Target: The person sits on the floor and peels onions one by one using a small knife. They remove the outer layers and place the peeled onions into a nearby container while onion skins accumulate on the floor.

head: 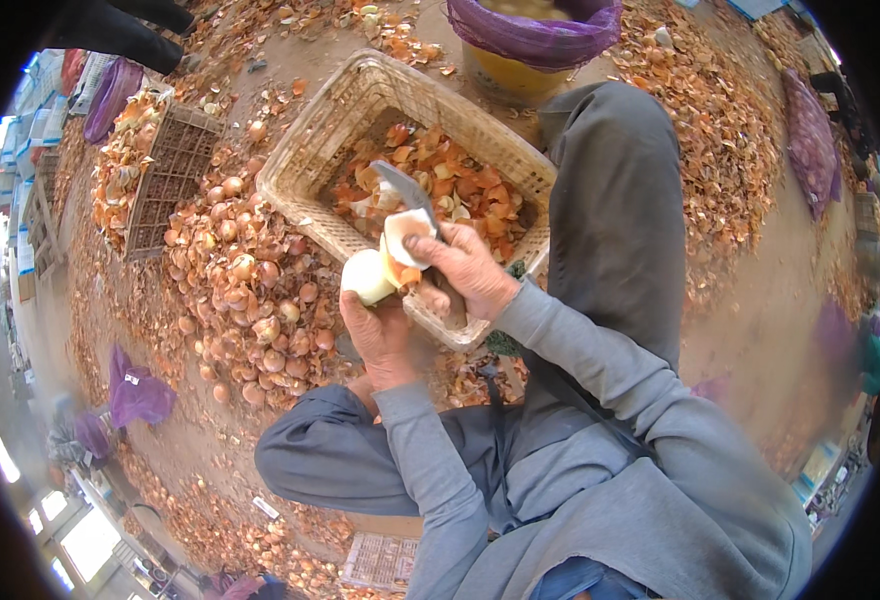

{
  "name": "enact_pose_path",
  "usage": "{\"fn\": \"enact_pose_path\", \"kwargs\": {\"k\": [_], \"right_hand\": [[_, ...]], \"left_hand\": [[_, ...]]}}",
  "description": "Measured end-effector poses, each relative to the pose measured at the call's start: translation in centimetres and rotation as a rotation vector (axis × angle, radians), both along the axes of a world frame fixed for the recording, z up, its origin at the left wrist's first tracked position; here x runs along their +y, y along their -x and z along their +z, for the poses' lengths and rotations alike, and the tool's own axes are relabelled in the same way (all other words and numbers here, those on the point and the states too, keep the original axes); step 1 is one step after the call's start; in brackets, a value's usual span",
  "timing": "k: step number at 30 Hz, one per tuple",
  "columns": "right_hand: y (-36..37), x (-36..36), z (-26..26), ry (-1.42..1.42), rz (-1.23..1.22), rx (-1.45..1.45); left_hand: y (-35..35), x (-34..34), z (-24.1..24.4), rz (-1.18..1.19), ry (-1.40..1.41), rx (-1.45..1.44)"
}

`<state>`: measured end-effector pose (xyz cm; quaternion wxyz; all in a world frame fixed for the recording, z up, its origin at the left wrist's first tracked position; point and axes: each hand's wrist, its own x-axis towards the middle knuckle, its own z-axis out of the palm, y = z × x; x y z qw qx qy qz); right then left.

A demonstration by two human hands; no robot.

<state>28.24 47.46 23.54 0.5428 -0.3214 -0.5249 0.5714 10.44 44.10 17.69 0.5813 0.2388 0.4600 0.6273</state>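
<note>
My left hand (pixel 380 334) holds a partly peeled onion (pixel 365 277) over the near left rim of a plastic crate. In my right hand (pixel 470 266) is a knife with a dark curved blade (pixel 404 184), its tip pointing up and away from me. My right thumb presses on a white covering (pixel 410 225), perhaps a thumb guard or a piece of onion; which, I cannot tell. A strip of orange onion skin (pixel 401 271) lies between the onion and my right hand. The beige plastic crate (pixel 477 112) below holds loose onion skins (pixel 477 180).
A heap of unpeeled onions (pixel 260 300) lies left of the crate. Beyond it a tilted crate (pixel 173 180) spills skins. A yellow bucket (pixel 511 75) with a purple mesh bag stands at the top. Purple mesh (pixel 138 390) and more skins (pixel 710 120) cover parts of the floor.
</note>
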Motion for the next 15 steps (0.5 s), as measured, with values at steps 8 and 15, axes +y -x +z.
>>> {"fn": "enact_pose_path", "kwargs": {"k": [8,15], "right_hand": [[-1.7,-0.6,-8.8,-0.094,-0.376,-0.624],[0.2,-0.7,-0.4,0.304,-0.176,-0.535]], "left_hand": [[0.9,0.7,0.9,0.138,0.040,-0.448],[1.8,1.0,0.7,0.155,0.019,-0.254]]}}
